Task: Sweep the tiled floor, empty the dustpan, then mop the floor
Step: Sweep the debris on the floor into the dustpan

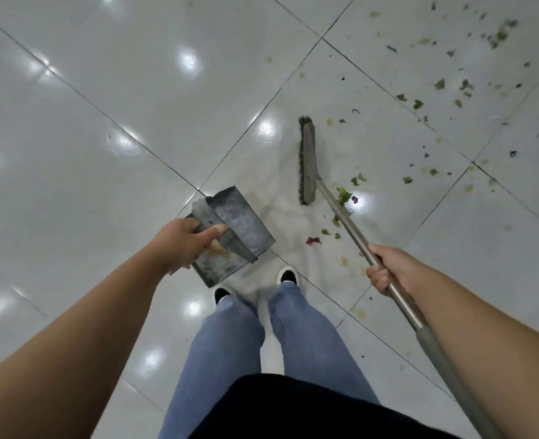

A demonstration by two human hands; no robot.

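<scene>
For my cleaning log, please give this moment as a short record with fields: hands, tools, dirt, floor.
left hand: grips the metal dustpan, held above the floor
right hand: grips the broom handle
broom head: on the tiled floor, ahead of the shoes
dirt: green leaf scraps scattered right of the broom, not yet gathered
dustpan contents: looks empty

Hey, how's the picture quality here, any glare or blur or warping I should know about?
Head view: bright ceiling-light glare spots dot the glossy floor; wide-angle warping stretches both forearms at the edges; slight motion blur around the shoes and dustpan; the broom and the leaf bits stay fairly sharp.
</scene>
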